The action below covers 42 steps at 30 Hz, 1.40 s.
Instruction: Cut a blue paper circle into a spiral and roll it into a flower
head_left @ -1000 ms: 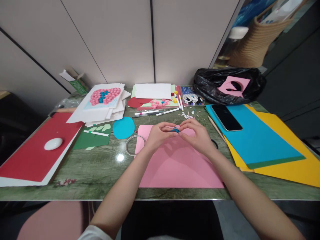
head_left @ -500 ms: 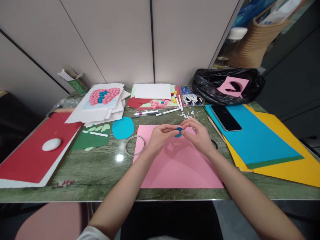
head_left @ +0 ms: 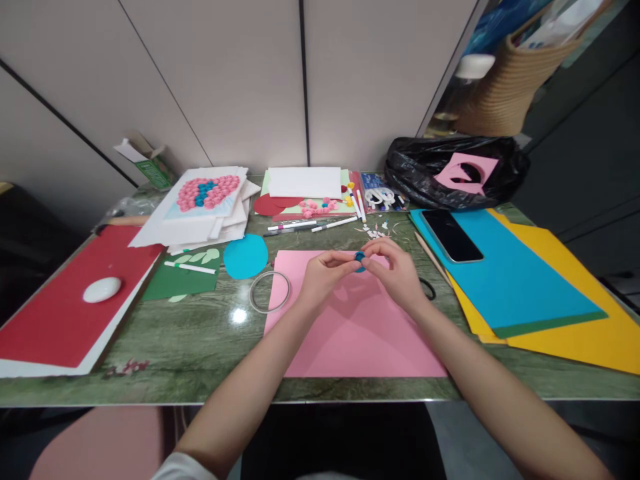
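Observation:
My left hand (head_left: 323,277) and my right hand (head_left: 395,270) meet above a pink paper sheet (head_left: 350,333) on the green table (head_left: 200,333). Both pinch a small blue paper coil (head_left: 359,259) between their fingertips. The coil is partly hidden by my fingers. A ring of clear tape (head_left: 270,291) lies just left of my left hand, and a blue paper circle (head_left: 245,256) lies beyond it.
Blue and yellow sheets (head_left: 515,280) with a phone (head_left: 453,235) lie at right. A black bag (head_left: 450,170) sits behind them. Pens (head_left: 310,225) and white cards with a pink coil heart (head_left: 207,193) lie at the back. A red sheet (head_left: 65,307) with a white oval object lies at left.
The blue coil has turned between my fingertips and shows more. My hands have shifted slightly away from me. The pink sheet has slid a little.

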Available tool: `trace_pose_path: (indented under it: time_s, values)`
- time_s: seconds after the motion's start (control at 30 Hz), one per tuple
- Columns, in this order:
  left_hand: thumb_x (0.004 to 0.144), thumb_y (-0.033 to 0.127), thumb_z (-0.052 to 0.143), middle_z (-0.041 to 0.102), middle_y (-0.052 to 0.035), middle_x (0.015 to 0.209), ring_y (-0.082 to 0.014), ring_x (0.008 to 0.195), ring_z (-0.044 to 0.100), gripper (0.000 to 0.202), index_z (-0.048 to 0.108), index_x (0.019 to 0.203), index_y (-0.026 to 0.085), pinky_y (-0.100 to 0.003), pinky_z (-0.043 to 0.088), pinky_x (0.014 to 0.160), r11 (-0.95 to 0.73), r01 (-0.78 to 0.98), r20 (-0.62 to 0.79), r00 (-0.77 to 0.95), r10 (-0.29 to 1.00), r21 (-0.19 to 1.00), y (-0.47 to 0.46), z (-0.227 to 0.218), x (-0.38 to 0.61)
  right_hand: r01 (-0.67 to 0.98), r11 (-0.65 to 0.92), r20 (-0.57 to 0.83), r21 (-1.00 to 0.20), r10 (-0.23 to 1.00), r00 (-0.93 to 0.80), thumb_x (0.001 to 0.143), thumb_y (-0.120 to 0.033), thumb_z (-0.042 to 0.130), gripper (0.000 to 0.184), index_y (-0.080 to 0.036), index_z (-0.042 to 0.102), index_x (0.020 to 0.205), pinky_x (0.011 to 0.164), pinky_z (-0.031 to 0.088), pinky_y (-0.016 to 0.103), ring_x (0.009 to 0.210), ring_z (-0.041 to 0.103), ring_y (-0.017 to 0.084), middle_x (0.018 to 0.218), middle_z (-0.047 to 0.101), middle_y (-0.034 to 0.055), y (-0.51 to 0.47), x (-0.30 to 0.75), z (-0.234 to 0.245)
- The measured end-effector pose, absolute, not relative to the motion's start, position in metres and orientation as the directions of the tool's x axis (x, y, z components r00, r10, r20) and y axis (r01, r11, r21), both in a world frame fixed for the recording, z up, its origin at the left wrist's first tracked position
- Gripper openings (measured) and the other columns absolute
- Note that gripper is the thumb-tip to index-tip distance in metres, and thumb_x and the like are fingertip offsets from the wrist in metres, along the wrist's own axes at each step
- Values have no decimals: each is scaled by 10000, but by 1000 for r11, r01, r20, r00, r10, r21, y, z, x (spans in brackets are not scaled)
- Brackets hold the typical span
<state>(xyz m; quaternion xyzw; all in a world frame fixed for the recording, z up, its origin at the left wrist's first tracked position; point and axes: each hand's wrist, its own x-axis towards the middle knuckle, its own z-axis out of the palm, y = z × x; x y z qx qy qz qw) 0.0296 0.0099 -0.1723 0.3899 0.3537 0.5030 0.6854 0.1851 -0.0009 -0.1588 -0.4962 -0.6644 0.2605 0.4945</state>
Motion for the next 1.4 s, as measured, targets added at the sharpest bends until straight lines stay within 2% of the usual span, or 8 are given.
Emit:
trace_pose_path:
  time_s: [0.17, 0.37, 0.6, 0.8, 0.93, 1.07, 1.23, 1.4]
  values:
    - [576, 256, 827, 716, -20, 753, -141, 727, 665, 218, 689, 709, 154, -299, 511, 756, 109, -353, -52, 167, 985, 929, 7, -167, 30, 426, 362, 397, -829, 918, -7, 774, -249, 643, 64, -214, 606, 735, 871, 422, 369, 912, 579, 198, 889, 616, 35, -2, 184, -156]
    - [605, 236, 797, 710, -38, 754, -146, 709, 667, 197, 660, 713, 144, -285, 515, 717, 105, -204, -60, 218, 974, 973, 9, -159, 24, 476, 321, 321, -818, 943, -85, 758, -240, 652, 104, -225, 677, 858, 885, 429, 384, 985, 571, 215, 965, 620, 50, 0, 190, -155]
    - [671, 174, 731, 732, -31, 812, -199, 853, 701, 232, 626, 877, 200, -309, 516, 771, -104, 120, 87, 143, 986, 987, 10, -160, 22, 616, 436, 425, -656, 888, -176, 749, -165, 630, 199, -248, 727, 901, 899, 431, 416, 965, 580, 224, 951, 636, 53, 0, 191, -154]
    - [682, 176, 734, 743, -18, 826, -202, 851, 709, 271, 616, 921, 223, -306, 523, 753, -148, 207, 124, 125, 984, 967, 9, -160, 21, 681, 452, 454, -576, 870, -193, 757, -196, 649, 153, -243, 730, 877, 905, 424, 456, 928, 578, 233, 931, 655, 54, 0, 192, -155]
    - [686, 188, 733, 741, -39, 847, -205, 864, 707, 226, 652, 897, 204, -307, 534, 757, -146, 161, 123, 149, 981, 976, 9, -159, 20, 672, 447, 453, -590, 873, -182, 754, -208, 662, 117, -236, 730, 845, 902, 424, 468, 902, 580, 229, 911, 667, 54, 1, 192, -154]
    - [668, 221, 749, 741, -68, 892, -198, 843, 699, 156, 699, 806, 169, -328, 537, 796, -47, 22, 42, 181, 983, 999, 12, -159, 20, 612, 412, 436, -675, 892, -120, 750, -223, 670, 88, -234, 731, 812, 904, 428, 458, 916, 595, 228, 907, 668, 55, 1, 191, -151]
    - [605, 244, 798, 739, -42, 804, -167, 768, 686, 166, 708, 719, 163, -305, 527, 769, 74, -174, -42, 180, 983, 982, 13, -162, 22, 478, 321, 339, -817, 939, -52, 749, -252, 686, 84, -243, 741, 811, 889, 450, 411, 940, 606, 215, 924, 659, 49, 0, 189, -151]
    - [569, 241, 828, 725, -28, 754, -139, 720, 668, 207, 710, 716, 156, -284, 518, 750, 111, -324, -62, 159, 985, 940, 12, -167, 26, 380, 299, 319, -876, 948, -10, 742, -281, 710, 82, -247, 742, 809, 904, 452, 404, 945, 604, 209, 913, 660, 45, 1, 188, -155]
